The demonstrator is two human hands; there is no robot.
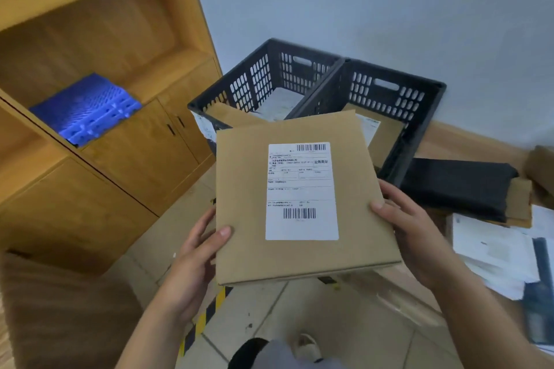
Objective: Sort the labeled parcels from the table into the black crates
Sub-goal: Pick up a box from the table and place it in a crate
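I hold a flat brown cardboard parcel (242, 189) in front of me, its white shipping label (301, 192) with two barcodes facing up. My left hand (198, 252) grips its left edge with the thumb on top. My right hand (410, 225) grips its right edge. Beyond the parcel two black perforated crates stand side by side against the wall: the left crate (257, 75) and the right crate (419, 93). Each has brown and white parcels inside, partly hidden by the parcel I hold.
A wooden cabinet (126, 141) stands at the left with a blue plastic tray (87, 111) on its shelf. At the right lie a black bag parcel (458, 186), white mailers (497, 255) and a brown box (542, 168). Yellow-black tape (207, 317) marks the tiled floor below.
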